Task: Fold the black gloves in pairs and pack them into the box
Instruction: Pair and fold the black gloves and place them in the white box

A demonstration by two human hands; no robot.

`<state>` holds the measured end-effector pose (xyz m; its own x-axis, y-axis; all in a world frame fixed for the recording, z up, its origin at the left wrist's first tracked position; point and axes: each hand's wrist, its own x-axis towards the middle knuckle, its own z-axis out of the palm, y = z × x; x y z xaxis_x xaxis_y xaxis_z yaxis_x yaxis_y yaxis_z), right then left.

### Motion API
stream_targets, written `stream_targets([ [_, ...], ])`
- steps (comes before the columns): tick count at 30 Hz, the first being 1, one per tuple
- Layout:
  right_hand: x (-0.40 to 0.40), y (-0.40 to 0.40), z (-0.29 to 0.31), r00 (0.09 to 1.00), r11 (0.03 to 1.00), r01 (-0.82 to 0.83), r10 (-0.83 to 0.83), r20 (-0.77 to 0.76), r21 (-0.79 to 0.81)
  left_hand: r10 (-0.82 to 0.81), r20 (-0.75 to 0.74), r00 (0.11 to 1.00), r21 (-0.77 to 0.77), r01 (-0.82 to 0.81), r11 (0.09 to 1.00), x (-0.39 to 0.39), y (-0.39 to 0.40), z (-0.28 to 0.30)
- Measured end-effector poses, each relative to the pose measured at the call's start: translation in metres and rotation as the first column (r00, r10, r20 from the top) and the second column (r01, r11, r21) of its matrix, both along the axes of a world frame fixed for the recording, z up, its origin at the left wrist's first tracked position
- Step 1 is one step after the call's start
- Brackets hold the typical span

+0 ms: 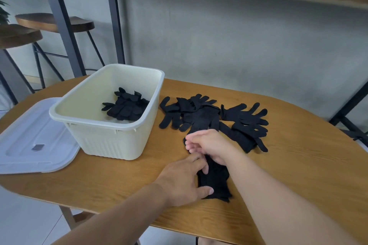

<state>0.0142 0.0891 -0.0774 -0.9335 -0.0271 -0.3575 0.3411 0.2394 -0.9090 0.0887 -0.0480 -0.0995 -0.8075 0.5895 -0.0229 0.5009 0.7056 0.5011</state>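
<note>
The glove pair [216, 181] lies near the worktop [119, 185] front edge, long axis running 11 to 5 o'clock. The left hand [185, 181] presses flat on its 9 o'clock side, fingers straight. The right hand [209, 145] curls its fingers around the pair's far end. One cream box [99, 135] at 10 o'clock holds folded gloves [125, 106]; one loose pile [215, 117], uncountable, lies at 12.

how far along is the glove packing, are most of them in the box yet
Not most. Done: one small bundle of folded gloves lies in the cream box, whose lid sits off to its side. In hand: the left hand presses a pair flat on the table while the right hand has a grip on its upper end. Left: a loose pile of gloves beside the box, clearly more than what is packed.
</note>
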Motion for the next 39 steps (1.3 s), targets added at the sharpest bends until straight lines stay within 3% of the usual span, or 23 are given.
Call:
stream_targets([
  [3, -0.006, -0.001, -0.001, 0.996, 0.987, 0.082, -0.084, -0.004, -0.138, -0.007, 0.009, 1.000, -0.007, 0.007, 1.000, 0.001, 0.000, -0.001],
  [6, -0.002, 0.002, 0.002, 1.000, 0.951, 0.025, -0.022, 0.014, -0.307, -0.008, -0.005, 1.000, -0.009, 0.008, 1.000, 0.002, 0.000, -0.001],
  [8, -0.001, 0.001, 0.001, 0.999, 0.960, 0.049, -0.044, 0.022, -0.277, -0.002, -0.002, 1.000, -0.010, 0.002, 1.000, 0.001, 0.000, -0.001],
  [12, 0.008, 0.014, 0.015, 0.939, 0.933, 0.307, -0.330, -0.101, -0.189, 0.016, 0.021, 1.000, 0.019, -0.016, 1.000, 0.001, 0.000, -0.003],
  [15, 0.047, 0.037, 0.028, 0.958, 0.977, 0.194, -0.169, -0.231, 0.089, 0.063, 0.056, 0.996, 0.100, -0.068, 0.993, 0.002, -0.001, -0.006],
  [18, 0.089, 0.057, 0.027, 0.969, 0.919, 0.099, -0.001, -0.248, 0.383, 0.133, 0.102, 0.986, 0.278, -0.157, 0.948, 0.006, -0.007, -0.007],
  [21, 0.117, 0.071, 0.017, 0.970, 0.893, 0.036, 0.077, -0.231, 0.449, 0.114, 0.076, 0.991, 0.294, -0.132, 0.947, 0.016, -0.008, -0.006],
  [25, 0.140, 0.068, 0.000, 0.935, 0.780, -0.136, 0.304, -0.180, 0.611, 0.055, 0.036, 0.998, 0.134, -0.060, 0.989, 0.026, -0.004, -0.001],
  [27, 0.140, 0.063, -0.007, 0.916, 0.741, -0.111, 0.335, -0.221, 0.662, 0.048, -0.003, 0.999, 0.084, -0.047, 0.995, 0.028, -0.002, 0.001],
  [31, 0.138, 0.054, -0.011, 0.903, 0.762, -0.009, 0.285, -0.323, 0.647, 0.050, -0.058, 0.997, 0.056, -0.047, 0.997, 0.031, 0.001, 0.001],
  [35, 0.147, 0.047, -0.014, 0.881, 0.724, -0.058, 0.361, -0.305, 0.687, 0.025, -0.114, 0.993, -0.002, -0.026, 1.000, 0.033, 0.004, 0.003],
  [39, 0.151, 0.044, -0.010, 0.834, 0.582, -0.051, 0.472, -0.287, 0.811, -0.013, -0.174, 0.985, -0.055, 0.004, 0.998, 0.032, 0.006, 0.007],
])
